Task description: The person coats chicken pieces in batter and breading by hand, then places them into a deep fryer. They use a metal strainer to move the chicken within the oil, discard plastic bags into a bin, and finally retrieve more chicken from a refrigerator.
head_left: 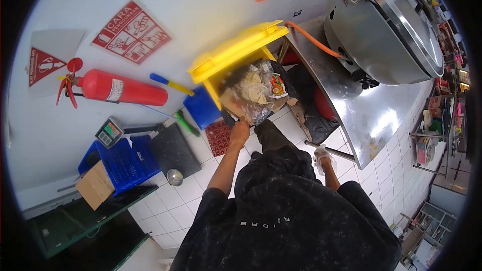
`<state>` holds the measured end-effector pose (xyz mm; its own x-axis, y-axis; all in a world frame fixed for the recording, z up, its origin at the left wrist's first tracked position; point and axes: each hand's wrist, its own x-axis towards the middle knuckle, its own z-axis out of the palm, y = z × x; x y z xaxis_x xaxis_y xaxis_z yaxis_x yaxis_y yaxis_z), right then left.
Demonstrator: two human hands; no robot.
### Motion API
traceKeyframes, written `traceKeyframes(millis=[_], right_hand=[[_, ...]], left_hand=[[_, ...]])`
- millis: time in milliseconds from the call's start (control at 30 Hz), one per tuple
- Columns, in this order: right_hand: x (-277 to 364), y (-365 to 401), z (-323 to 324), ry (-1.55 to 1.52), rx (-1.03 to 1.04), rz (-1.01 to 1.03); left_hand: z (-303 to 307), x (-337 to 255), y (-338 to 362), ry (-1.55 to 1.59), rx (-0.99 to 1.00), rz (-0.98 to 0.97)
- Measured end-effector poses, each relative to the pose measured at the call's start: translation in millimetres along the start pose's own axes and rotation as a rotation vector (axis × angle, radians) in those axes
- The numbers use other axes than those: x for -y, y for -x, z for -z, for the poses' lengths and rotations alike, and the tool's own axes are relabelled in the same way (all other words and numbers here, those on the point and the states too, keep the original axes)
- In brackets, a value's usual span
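A yellow bin stands against the white wall with its lid flipped open. It is stuffed with a clear bag of rubbish, mostly paper and wrappers. My left hand reaches forward and grips the near edge of the bag at the bin's rim. My right hand hangs lower beside the steel table leg and is closed on a crumpled piece of clear plastic. My dark trouser leg stands right in front of the bin.
To the right, a steel table carries a large steel cooker with an orange hose. On the left are a red fire extinguisher, blue crates, a scale, a black mat and a blue dustpan.
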<state>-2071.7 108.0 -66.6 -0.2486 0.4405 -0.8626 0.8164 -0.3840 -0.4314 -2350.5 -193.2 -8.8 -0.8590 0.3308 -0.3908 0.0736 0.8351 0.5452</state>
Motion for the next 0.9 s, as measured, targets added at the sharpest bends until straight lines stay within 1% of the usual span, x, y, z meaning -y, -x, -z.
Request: traceKeyframes(millis=[33,67,167,200,300,333,433,467,567,600,700,733,833,900], right_hand=[[-4.5,3.1,5.1,-0.046,0.027,-0.041],[-17.0,11.8,7.4,-0.043,0.014,0.165],[-27.1,6.6,10.5,-0.053,-0.024,0.221],[-18.5,15.3,12.1,-0.144,-0.042,0.106],[12.7,30.8,9.3,-0.051,-0.149,-0.107],[2.2,31.3,15.5,-0.097,-0.115,0.086],[7.0,16.6,23.5,-0.097,-0.119,0.084],[5.5,14.0,25.1,-0.059,-0.127,0.124],[16.1,22.9,22.2,-0.049,-0.121,0.103],[23.6,20.0,21.8,-0.023,-0.12,-0.01],[28.9,24.8,18.2,-0.017,-0.072,-0.001],[40.6,42.4,13.0,-0.133,-0.08,-0.007],[33.2,38.4,12.7,-0.061,-0.126,0.033],[33.0,34.9,15.5,-0.027,-0.146,-0.026]], left_hand=[[-1.1,-3.3,-5.1,-0.038,0.007,-0.003],[-3.2,-5.3,-6.4,-0.077,0.018,-0.003],[-22.8,-1.3,-21.4,-0.116,-0.003,-0.043],[-27.7,1.1,-25.8,-0.121,0.021,-0.035],[-32.4,-1.7,-32.6,-0.135,0.073,-0.035],[-30.0,-2.7,-29.4,-0.148,0.086,-0.046],[-22.9,2.0,-15.0,-0.229,0.077,-0.068],[-21.3,3.9,-9.4,-0.26,0.066,-0.072],[-19.3,11.7,-2.0,-0.285,0.032,-0.05],[-17.2,10.8,-0.4,-0.278,0.009,-0.053],[-9.0,7.5,5.5,-0.274,-0.047,-0.057],[-4.8,6.4,5.2,-0.287,-0.059,-0.058],[-3.8,23.6,8.0,-0.345,-0.09,-0.1],[-3.9,31.9,9.2,-0.378,-0.124,-0.131]])
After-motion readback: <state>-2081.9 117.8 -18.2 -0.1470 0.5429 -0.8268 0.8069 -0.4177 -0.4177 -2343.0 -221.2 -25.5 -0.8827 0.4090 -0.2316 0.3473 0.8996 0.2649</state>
